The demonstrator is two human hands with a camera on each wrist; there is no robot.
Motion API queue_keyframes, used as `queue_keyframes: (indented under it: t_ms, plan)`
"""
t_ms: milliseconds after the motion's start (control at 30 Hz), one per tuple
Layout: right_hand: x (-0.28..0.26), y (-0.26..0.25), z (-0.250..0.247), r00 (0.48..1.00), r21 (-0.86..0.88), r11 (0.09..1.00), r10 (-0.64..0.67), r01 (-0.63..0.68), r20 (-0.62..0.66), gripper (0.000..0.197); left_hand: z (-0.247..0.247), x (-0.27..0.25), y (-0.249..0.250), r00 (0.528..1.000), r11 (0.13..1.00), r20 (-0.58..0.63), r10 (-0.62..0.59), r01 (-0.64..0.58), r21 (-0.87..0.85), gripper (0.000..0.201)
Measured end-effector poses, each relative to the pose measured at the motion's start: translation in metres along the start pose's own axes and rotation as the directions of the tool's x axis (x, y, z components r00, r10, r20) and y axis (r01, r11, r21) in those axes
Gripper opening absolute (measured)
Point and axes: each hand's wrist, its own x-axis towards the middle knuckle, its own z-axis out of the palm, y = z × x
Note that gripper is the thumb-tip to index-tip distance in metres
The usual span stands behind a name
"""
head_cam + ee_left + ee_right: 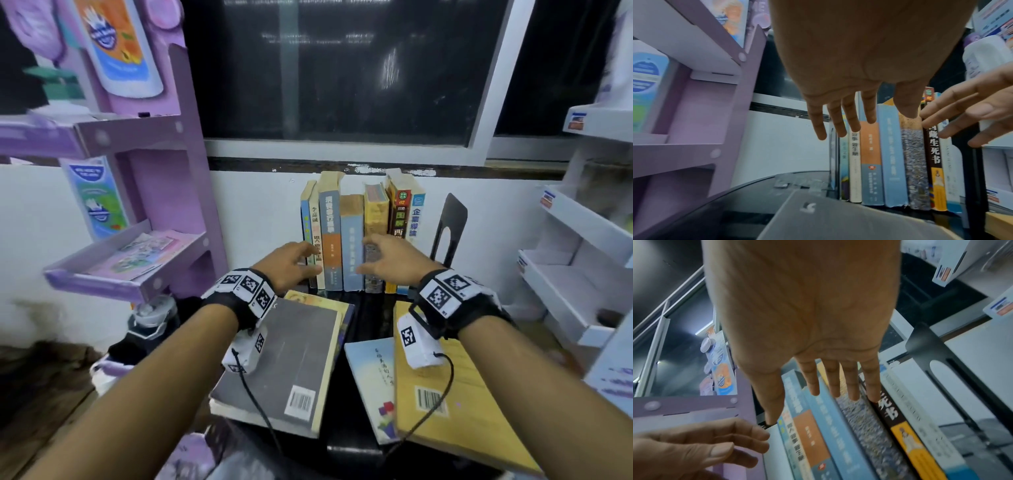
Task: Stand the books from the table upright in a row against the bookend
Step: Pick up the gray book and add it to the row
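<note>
Several books stand upright in a row on the black table, spines toward me, left of a black metal bookend. A gap shows between the last book and the bookend. My left hand hovers open at the row's left end, fingers spread in front of the spines. My right hand is open too, fingers straight before the middle and right spines. Neither hand holds anything. Flat on the table lie a grey book, a pale blue book and a yellow book.
A purple shelf unit with packets stands at the left, close to the table. White shelves stand at the right. A dark window and white wall are behind the row. A bottle sits low at the left.
</note>
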Motion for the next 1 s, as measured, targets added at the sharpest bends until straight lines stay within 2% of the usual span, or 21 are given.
queue_keyframes:
  t_ms: [67,133,200,267,300,400,467,600,733,900,1000]
  plan:
    - [0.001,-0.01,0.013,0.996,0.002,1.0,-0.01,0.01,0.087,0.074,-0.001,-0.012,-0.01,0.998,0.998,0.044,-0.05,0.052,-0.04,0.04]
    - [0.002,-0.02,0.026,0.985,0.028,1.0,-0.014,0.009,0.17,0.078,0.0,-0.019,-0.025,0.986,0.992,0.112,-0.127,0.127,0.003,0.041]
    - [0.003,-0.029,0.038,0.975,0.053,0.999,-0.018,0.007,0.223,0.081,0.0,-0.026,-0.04,0.952,0.969,0.192,-0.238,0.221,0.109,0.056]
    - [0.004,-0.036,0.048,0.968,0.058,0.998,-0.019,0.005,0.25,0.084,0.006,-0.025,-0.062,0.917,0.945,0.236,-0.32,0.291,0.151,0.082]
    - [0.005,-0.039,0.053,0.964,0.054,0.999,-0.016,0.001,0.266,0.085,0.006,-0.027,-0.067,0.901,0.934,0.252,-0.352,0.32,0.161,0.087]
    - [0.008,-0.047,0.066,0.947,0.031,0.999,0.003,-0.014,0.321,0.089,0.005,-0.037,-0.068,0.86,0.911,0.299,-0.413,0.386,0.146,0.061]
    - [0.009,-0.049,0.074,0.936,0.008,1.0,0.026,-0.03,0.35,0.095,0.007,-0.038,-0.07,0.831,0.894,0.33,-0.447,0.418,0.16,0.061]
    - [0.01,-0.052,0.087,0.913,-0.055,0.997,0.069,-0.051,0.402,0.102,0.01,-0.039,-0.072,0.825,0.892,0.341,-0.451,0.426,0.15,0.078]
    - [0.01,-0.056,0.091,0.907,-0.091,0.994,0.095,-0.063,0.41,0.101,0.013,-0.038,-0.072,0.824,0.895,0.348,-0.446,0.418,0.157,0.105]
    - [0.01,-0.059,0.093,0.907,-0.089,0.995,0.086,-0.054,0.411,0.08,0.014,-0.039,-0.072,0.835,0.901,0.343,-0.429,0.42,0.106,0.092]
    - [0.011,-0.058,0.096,0.915,-0.095,0.994,0.079,-0.045,0.395,0.077,0.015,-0.04,-0.072,0.839,0.9,0.342,-0.424,0.433,0.055,0.097]
